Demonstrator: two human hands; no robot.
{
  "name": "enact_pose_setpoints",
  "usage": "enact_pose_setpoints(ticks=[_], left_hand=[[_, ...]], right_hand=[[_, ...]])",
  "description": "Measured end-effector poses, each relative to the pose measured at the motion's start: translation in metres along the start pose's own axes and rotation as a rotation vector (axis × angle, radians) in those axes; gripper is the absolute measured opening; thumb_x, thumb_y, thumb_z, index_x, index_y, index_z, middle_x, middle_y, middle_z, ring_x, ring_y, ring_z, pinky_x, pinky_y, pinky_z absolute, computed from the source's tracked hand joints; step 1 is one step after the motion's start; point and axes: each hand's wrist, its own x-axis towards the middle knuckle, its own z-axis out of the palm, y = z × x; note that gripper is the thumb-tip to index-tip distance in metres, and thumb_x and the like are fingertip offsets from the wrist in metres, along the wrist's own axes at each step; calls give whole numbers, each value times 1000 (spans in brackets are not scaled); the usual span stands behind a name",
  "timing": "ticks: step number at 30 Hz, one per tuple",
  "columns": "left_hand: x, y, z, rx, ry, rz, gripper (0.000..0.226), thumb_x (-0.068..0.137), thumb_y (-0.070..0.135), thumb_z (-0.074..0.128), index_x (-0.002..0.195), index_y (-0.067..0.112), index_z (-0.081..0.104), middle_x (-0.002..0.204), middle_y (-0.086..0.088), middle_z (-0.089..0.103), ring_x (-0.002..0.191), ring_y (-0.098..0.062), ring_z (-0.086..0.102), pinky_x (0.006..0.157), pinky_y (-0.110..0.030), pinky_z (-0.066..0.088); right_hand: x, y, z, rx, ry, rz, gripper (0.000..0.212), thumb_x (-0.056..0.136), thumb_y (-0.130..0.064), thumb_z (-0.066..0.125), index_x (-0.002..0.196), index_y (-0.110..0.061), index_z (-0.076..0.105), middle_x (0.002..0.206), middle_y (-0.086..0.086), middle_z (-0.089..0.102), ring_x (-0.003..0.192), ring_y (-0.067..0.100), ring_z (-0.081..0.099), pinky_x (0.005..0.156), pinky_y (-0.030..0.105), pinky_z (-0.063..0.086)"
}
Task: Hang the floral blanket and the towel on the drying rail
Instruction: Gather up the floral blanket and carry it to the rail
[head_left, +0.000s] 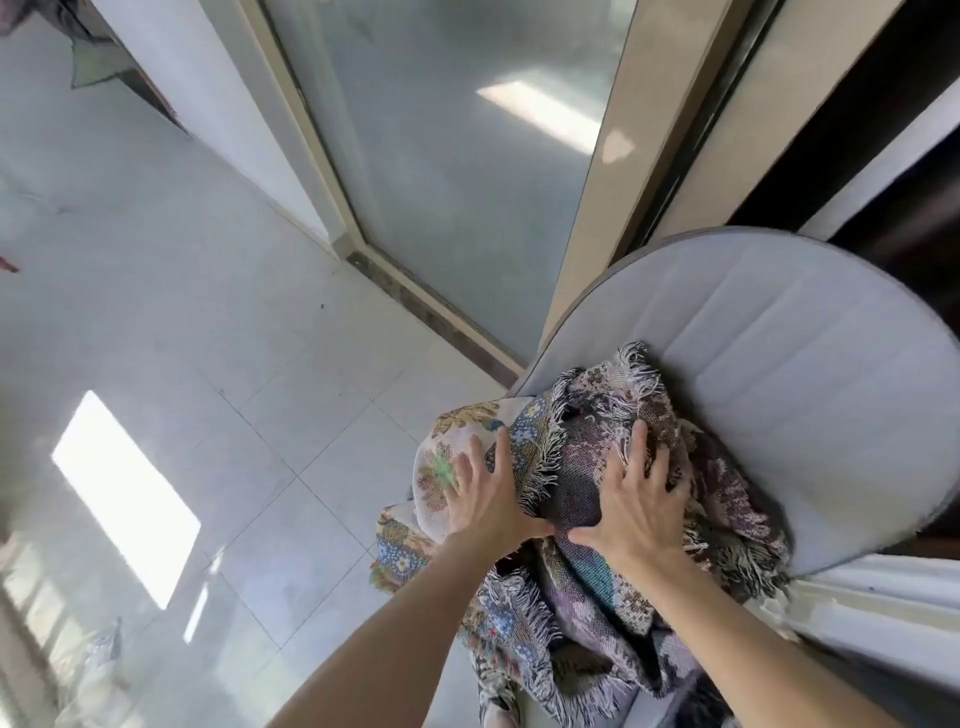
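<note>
On the seat of a pale grey padded chair, the floral blanket lies bunched in a fringed heap, part of it spilling over the front edge toward the floor. Both hands are laid on top of the heap: the left hand rests with fingers spread and fairly straight on the lighter, flowered fold, and the right hand presses flat on the darker woven part just beside it, its fingertips slightly sunk into the cloth. Neither hand has closed round the fabric; both look open and merely touching it. The towel cannot be made out as a separate item, and no drying rail shows clearly in this view. The step in hand appears to be the very first one, gathering the blanket up from the chair before anything is hung. The next move probably calls for the fingers to curl into the folds and take a firm hold on two parts of the heap, lifting enough of it that the trailing fringe clears the white tiled floor. Beyond the chair stands a glass sliding door in a beige frame, with bright patches of sunlight on the tiles to the left.
</note>
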Motion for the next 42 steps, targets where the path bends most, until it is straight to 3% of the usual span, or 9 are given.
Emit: enact_pose_setpoints(ticks=[2, 4, 7, 10, 18, 23, 26, 35, 42], left_hand=[[10, -1, 12, -11, 22, -35, 139, 64, 36, 88, 150, 39, -21, 163, -16, -3, 143, -44, 23, 106, -59, 41], [15, -5, 24, -100, 33, -62, 130, 74, -1, 72, 148, 42, -25, 145, -21, 40, 102, -31, 60, 69, -35, 58], [11, -8, 23, -118, -50, -41, 72, 80, -19, 46, 143, 14, 36, 88, -1, 59, 56, -11, 48, 42, -22, 45], [4, -7, -4, -167, 2, -75, 31, 81, -16, 38, 86, 5, 60, 75, -2, 57, 56, -18, 52, 56, -38, 56], [-27, 11, -159, -704, 190, -88, 28, 80, 3, 40, 57, 15, 50, 54, 2, 47, 57, -23, 47, 65, -40, 48], [-88, 11, -286, -900, 269, 109, 19, 90, 10, 43, 71, 12, 47, 64, -4, 40, 62, -17, 36, 63, -32, 29], [-132, -12, -357, -1007, 349, 162, 11, 93, 17, 46, 84, 11, 51, 80, -8, 45, 73, -18, 40, 64, -33, 31], [-243, -146, -504, -1043, 619, 283, 54, 96, 32, 56, 143, 8, 43, 124, 3, 56, 104, -14, 57, 94, -29, 41], [-297, -264, -565, -977, 800, 203, 21, 98, 25, 54, 86, 13, 65, 76, -7, 62, 69, -18, 52, 62, -29, 39]], right_hand=[[5, 6, 10, 76, -54, 46, 137, 58, -79, 71, 155, -12, 1, 160, 25, 3, 124, 40, 47, 81, 44, 57], [7, 17, 27, 178, -40, 40, 109, 73, -56, 76, 153, -10, 17, 140, 20, 41, 88, 21, 62, 59, 28, 59], [5, 22, 23, 307, -21, 21, 52, 84, -23, 76, 127, -8, 52, 92, 1, 56, 61, 10, 57, 55, 22, 57], [3, 18, -11, 413, 77, -10, 37, 79, -11, 77, 112, -10, 62, 75, -5, 51, 63, 16, 63, 65, 36, 60], [-21, 18, -172, 579, 382, -134, 14, 77, -14, 69, 89, -10, 65, 59, -2, 58, 54, 19, 59, 57, 32, 55], [-63, 6, -305, 687, 682, -134, 37, 76, -15, 72, 113, -12, 71, 52, -9, 56, 45, 7, 54, 65, 16, 49], [-94, -21, -376, 735, 797, -196, 34, 79, -21, 70, 112, -13, 71, 79, 4, 74, 60, 20, 64, 92, 36, 52], [-179, -159, -527, 861, 1033, -396, 32, 75, -21, 68, 106, -16, 72, 70, -2, 72, 54, 13, 63, 85, 24, 44], [-226, -278, -590, 898, 1057, -578, 27, 78, -15, 67, 105, -16, 73, 61, 0, 69, 45, 14, 58, 90, 23, 48]])
